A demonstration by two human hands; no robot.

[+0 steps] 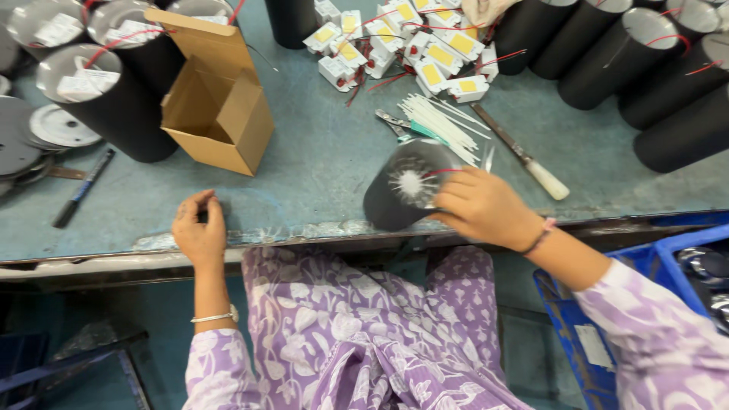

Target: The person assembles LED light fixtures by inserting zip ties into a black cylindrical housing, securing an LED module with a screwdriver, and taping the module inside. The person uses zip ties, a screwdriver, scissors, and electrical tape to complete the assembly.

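Bright, even light falls from overhead, so shadows beside the box (216, 99) and the black tubes (607, 53) are short and soft. The metal discs (57, 125) at left catch pale glare, and the tube in the right hand (486, 206) is slightly smeared. Under the table (319, 163) it turns dim, and the wide lens bends things at the edges.

black cylinder housing (406, 190), tilted, at table edge (304, 231)

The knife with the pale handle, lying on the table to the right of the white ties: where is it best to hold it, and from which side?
Grip the knife by its pale handle, coming from the near right. The handle end points toward the table edge, close to the right hand, while the blade points away toward the white ties.
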